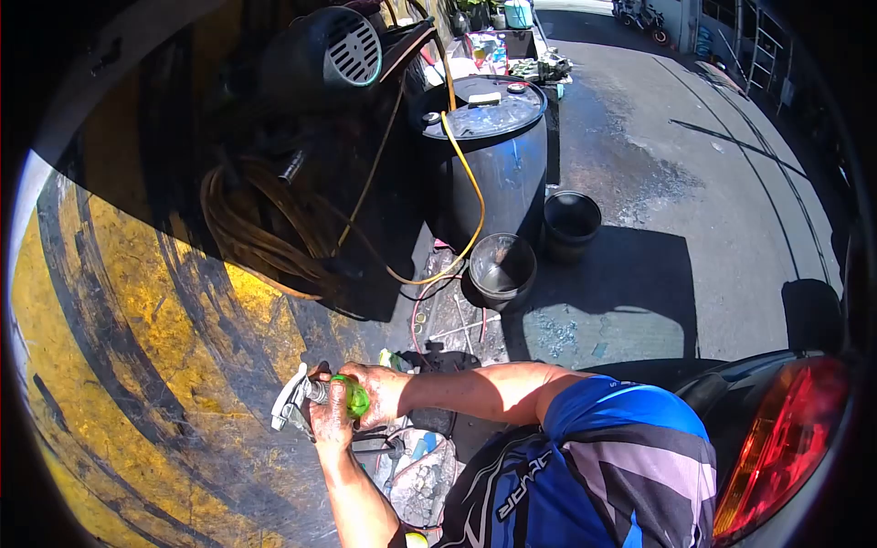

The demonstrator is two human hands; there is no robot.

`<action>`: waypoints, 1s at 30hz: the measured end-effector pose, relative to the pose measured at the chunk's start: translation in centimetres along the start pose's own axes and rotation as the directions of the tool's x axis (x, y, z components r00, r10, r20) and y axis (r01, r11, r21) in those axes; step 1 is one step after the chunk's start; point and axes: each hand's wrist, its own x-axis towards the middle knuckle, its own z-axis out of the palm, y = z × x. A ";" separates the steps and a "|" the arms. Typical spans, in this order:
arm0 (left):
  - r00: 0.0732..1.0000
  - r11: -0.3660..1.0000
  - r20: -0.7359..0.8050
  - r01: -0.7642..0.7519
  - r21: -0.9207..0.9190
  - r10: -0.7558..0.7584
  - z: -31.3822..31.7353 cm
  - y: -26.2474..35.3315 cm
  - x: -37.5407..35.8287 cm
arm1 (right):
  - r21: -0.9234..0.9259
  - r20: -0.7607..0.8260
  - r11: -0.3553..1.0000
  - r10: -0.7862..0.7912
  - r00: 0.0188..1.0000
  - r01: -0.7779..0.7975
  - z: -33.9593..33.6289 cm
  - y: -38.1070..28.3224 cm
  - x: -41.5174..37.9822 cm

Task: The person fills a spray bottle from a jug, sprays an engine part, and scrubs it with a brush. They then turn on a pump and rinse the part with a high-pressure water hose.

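A green bottle with a white trigger spray head lies sideways between my two hands at the lower centre. My right hand is closed round the green body. My left hand wraps round the bottle near its neck, just behind the spray head. Dark smudges mark my fingers. Both hands are close together, and part of the bottle is hidden by them.
A large dark drum stands beyond my hands, with two black buckets beside it. A yellow hose hangs down the drum. Coiled hose is at the left. A car's red tail light is at the lower right.
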 end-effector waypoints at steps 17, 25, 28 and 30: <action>0.379 0.929 0.883 0.131 -0.345 0.275 40.8 3.0 15.7 | -0.071 -0.318 0.990 0.096 0.943 -0.125 -33.5 9.3 -18.3; 0.271 0.757 0.927 0.540 -0.369 0.259 58.1 -1.3 19.6 | 0.122 -0.779 0.904 0.343 0.525 -0.409 -42.5 11.9 -24.5; 0.161 0.795 0.981 0.578 -0.182 0.108 63.1 -2.3 20.4 | -0.061 -0.879 0.879 0.177 0.442 -0.472 -47.3 15.8 -26.7; 0.137 0.756 0.971 0.609 -0.240 0.198 67.6 -2.9 21.3 | 0.002 -0.905 0.906 0.182 0.384 -0.424 -51.1 18.4 -27.6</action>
